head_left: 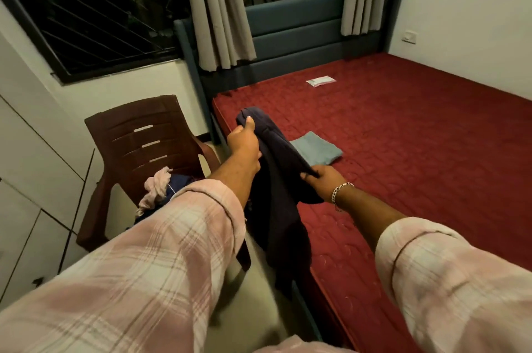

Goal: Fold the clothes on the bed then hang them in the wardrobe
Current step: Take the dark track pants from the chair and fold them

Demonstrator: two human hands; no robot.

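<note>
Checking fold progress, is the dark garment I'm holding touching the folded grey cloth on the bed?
Cannot tell. In the head view the dark garment overlaps the near edge of the folded grey cloth, but it may simply hang in front of it.

A folded cloth (316,148) lies on the bed (417,134), chair (138,145) left.

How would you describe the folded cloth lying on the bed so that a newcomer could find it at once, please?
Start at the red mattress. Near its left edge, just beyond the right hand, lies a folded grey-blue cloth. It alone is pale, flat and untouched, unlike the dark garment.
</note>
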